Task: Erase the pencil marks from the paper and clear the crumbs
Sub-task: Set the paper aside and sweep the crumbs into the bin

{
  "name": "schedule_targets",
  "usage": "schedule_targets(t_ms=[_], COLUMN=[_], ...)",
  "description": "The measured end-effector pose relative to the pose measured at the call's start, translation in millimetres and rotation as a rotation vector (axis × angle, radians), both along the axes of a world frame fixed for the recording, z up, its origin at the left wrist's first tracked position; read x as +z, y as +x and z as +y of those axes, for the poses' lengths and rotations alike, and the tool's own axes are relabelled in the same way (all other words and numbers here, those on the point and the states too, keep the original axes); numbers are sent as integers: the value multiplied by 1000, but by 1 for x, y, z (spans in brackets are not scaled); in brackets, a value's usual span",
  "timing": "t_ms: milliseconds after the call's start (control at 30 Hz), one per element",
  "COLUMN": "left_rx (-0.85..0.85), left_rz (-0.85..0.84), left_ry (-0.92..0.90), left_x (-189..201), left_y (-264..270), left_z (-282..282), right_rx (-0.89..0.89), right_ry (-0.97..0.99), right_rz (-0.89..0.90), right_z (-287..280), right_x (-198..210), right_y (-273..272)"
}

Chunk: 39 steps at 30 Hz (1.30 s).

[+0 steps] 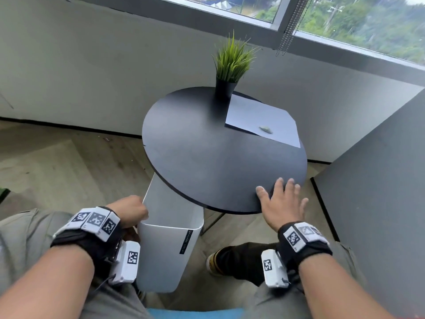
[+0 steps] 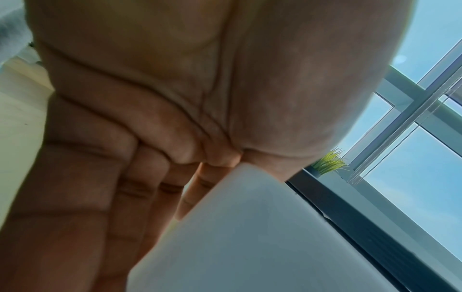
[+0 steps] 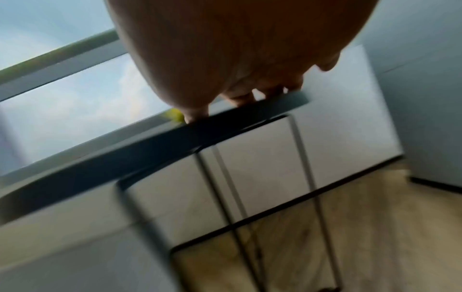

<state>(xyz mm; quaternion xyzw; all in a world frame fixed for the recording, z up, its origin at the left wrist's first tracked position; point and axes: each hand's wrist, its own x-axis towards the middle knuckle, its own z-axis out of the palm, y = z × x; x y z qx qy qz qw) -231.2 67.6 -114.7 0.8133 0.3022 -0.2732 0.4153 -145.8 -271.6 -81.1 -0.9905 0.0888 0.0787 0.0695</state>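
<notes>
White plastic fills my left side: my left hand curls over the rim of the bin, which stands with its far end tucked under the counter, I'd guess so crumbs can be swept off the edge into it. Further right, the plant stands at the back, touching a corner of the paper, and 1 small grey lump, perhaps the eraser, lies on the sheet. My right hand lies spread and flat on the counter's near edge, pinching nothing, likely ready to sweep. From the head view I can't make out any marks or crumbs. Only the left wrist view shows my fingers wrapped on the bin wall; the right wrist view shows the counter's thin legs.
</notes>
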Motion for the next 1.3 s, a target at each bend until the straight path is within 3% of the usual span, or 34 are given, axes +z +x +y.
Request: schedule_targets(t_ms=[200, 300, 367, 467, 500, 567, 700, 733, 800, 867, 900, 967, 1033, 1133, 1200, 1300], left_rx=[-16, 4, -23, 0, 7, 10, 4, 2, 21, 26, 31, 23, 0, -9, -6, 18], left_rz=[30, 36, 61, 49, 43, 26, 18, 15, 7, 14, 14, 8, 1, -16, -31, -33], left_ry=[-22, -69, -114, -167, -171, -165, -152, -144, -119, -142, -158, -146, -127, -128, -106, -121], left_x=[-1, 0, 3, 7, 8, 8, 11, 10, 11, 11, 13, 15, 15, 18, 17, 16], left_y=[3, 2, 0, -1, 0, 2, 2, 1, 1, 1, 1, 2, 3, 3, 3, 2], left_z=[-3, 2, 6, 10, 12, 14, 16, 17, 20, 23, 23, 24, 24, 25, 28, 30], right_rx=[464, 675, 553, 201, 199, 374, 830, 827, 605, 284, 207, 296, 547, 869, 842, 600], right_ry=[85, 407, 526, 180, 91, 53, 272, 378, 440, 255, 169, 67, 57, 248, 364, 147], right_rz=[70, 64, -66, -17, 28, 40, 39, 2, -131, -65, 9, 68, 66, 59, -10, 55], right_z=[118, 126, 103, 69, 72, 100, 150, 150, 136, 120, 121, 138, 162, 175, 172, 172], right_x=[-10, 4, 5, 0, -2, -7, -5, -3, -3, -1, -1, -4, -6, 6, 10, 3], right_y=[-68, -67, -46, -26, -29, -54, -92, -83, -48, -17, -9, -13, -38, -57, -38, -25])
